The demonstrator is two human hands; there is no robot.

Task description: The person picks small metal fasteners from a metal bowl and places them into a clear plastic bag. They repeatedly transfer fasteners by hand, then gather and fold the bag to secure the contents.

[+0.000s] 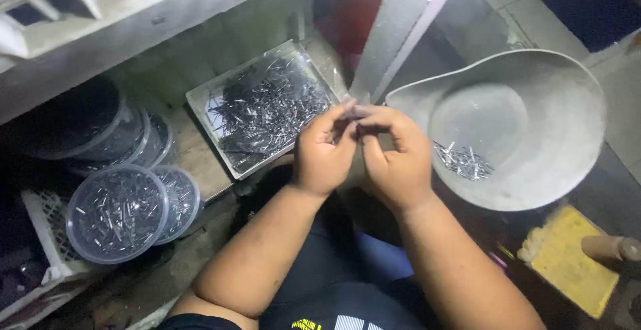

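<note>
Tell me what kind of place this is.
Probably a small, makeshift workshop for hand sorting or assembly. Both hands meet over tiny metal pins; a rectangular tray is full of them, clear round tubs hold more, and a grey metal pan has a small heap.

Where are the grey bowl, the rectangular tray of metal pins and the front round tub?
grey bowl (567, 103), head view, bare inner wall at right.
rectangular tray (197, 100), head view, left rim.
front round tub (75, 204), head view, clear left rim.
</note>
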